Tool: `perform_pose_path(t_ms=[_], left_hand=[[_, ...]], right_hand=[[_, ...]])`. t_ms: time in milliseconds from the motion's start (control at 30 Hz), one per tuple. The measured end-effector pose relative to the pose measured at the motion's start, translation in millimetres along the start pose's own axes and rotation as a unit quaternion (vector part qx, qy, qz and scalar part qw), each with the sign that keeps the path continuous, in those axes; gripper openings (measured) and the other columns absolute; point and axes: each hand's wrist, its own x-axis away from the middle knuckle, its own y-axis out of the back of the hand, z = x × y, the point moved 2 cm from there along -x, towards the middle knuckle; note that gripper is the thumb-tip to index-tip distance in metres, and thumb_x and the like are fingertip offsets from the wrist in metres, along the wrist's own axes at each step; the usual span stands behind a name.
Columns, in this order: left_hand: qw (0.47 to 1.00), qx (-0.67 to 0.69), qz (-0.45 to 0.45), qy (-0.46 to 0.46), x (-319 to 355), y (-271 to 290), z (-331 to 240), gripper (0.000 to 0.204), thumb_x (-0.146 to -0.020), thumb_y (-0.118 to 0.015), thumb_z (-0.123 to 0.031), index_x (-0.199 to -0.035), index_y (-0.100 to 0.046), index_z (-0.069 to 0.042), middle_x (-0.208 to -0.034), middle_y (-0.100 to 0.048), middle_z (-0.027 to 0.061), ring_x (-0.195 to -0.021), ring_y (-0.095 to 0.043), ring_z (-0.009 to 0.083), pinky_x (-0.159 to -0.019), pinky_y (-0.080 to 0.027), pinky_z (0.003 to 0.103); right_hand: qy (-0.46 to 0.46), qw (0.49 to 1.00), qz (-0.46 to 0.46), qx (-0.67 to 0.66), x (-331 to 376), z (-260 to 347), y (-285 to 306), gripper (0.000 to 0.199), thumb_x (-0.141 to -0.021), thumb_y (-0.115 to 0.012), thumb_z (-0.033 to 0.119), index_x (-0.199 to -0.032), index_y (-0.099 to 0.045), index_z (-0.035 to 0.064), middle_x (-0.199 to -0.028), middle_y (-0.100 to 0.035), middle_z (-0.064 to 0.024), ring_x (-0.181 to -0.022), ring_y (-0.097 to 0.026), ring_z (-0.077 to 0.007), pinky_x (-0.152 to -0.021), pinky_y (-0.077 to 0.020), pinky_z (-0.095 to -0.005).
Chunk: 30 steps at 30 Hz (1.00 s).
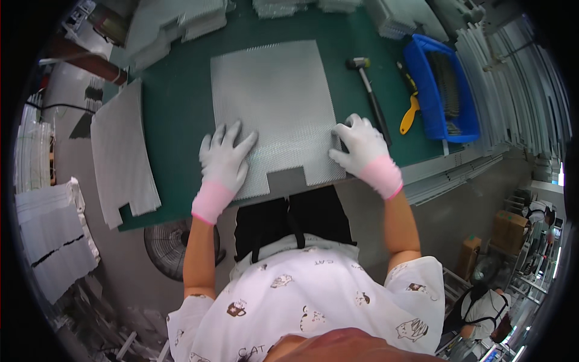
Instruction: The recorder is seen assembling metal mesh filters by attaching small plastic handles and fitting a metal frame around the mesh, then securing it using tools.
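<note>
A grey metal mesh sheet [274,96] with a rectangular notch in its near edge lies flat on the green table top, in front of my body. Gloved in white with a pink cuff, my left hand [226,154] rests on the sheet's near left part, fingers spread. My right hand [363,145], in a matching glove, is at the sheet's right edge. Its fingers are bent and its thumb stands apart from them, the tips touching the edge. Neither hand is closed around anything.
A hammer [373,96], a yellow-handled tool [410,114] and a blue bin [429,90] of dark pieces lie to the right. More mesh sheets [123,151] overhang the table's left side; stacks [181,24] stand at the back. A floor fan [166,250] sits below the table. Another person [482,311] is behind, at right.
</note>
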Motion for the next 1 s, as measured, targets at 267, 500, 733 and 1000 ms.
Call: perform_pose_path(t_ms=[267, 500, 733, 1000], left_hand=[[1.0, -0.004, 0.021, -0.003, -3, 3, -14, 0.06, -0.072, -0.061, -0.01, -0.13, -0.054, -0.023, -0.138, -0.047, 0.0137, -0.125, -0.044, 0.0374, -0.104, -0.031, 0.05], [1.0, -0.004, 0.019, 0.014, -20, 4, -20, 0.059, -0.074, -0.061, -0.01, -0.131, -0.054, -0.022, -0.139, -0.046, 0.0124, -0.125, -0.043, 0.0382, -0.103, -0.03, 0.053], [1.0, -0.014, -0.02, 0.02, -18, 14, -12, 0.043, -0.076, -0.062, -0.013, -0.119, -0.062, -0.017, -0.125, -0.058, 0.0102, -0.115, -0.051, 0.0352, -0.101, -0.031, 0.052], [0.994, 0.098, -0.048, 0.029, -35, 4, -9, 0.036, -0.074, -0.068, -0.017, -0.109, -0.064, -0.012, -0.116, -0.06, 0.0099, -0.116, -0.051, 0.0317, -0.104, -0.029, 0.052]], right_hand=[[-0.085, 0.921, -0.355, -0.137, -261, -163, 94, 0.05, -0.078, -0.068, 0.039, -0.107, -0.063, -0.0009, -0.107, -0.066, -0.0217, -0.102, -0.063, -0.0337, -0.088, -0.049, -0.0381], [-0.191, 0.959, -0.205, -0.046, -346, -169, 101, 0.048, -0.078, -0.069, 0.037, -0.109, -0.064, 0.0008, -0.107, -0.067, -0.0193, -0.103, -0.063, -0.0335, -0.089, -0.0487, -0.0396], [-0.06, 0.943, -0.307, -0.115, -312, -101, 156, 0.036, -0.068, -0.066, 0.012, -0.103, -0.064, 0.0007, -0.102, -0.064, -0.0245, -0.097, -0.063, -0.0397, -0.086, -0.0516, -0.0437], [0.168, 0.645, -0.277, -0.692, -333, -174, 197, 0.023, -0.085, -0.062, 0.004, -0.108, -0.061, 0.0043, -0.094, -0.064, -0.008, -0.075, -0.057, -0.0121, -0.063, -0.0448, -0.0252]])
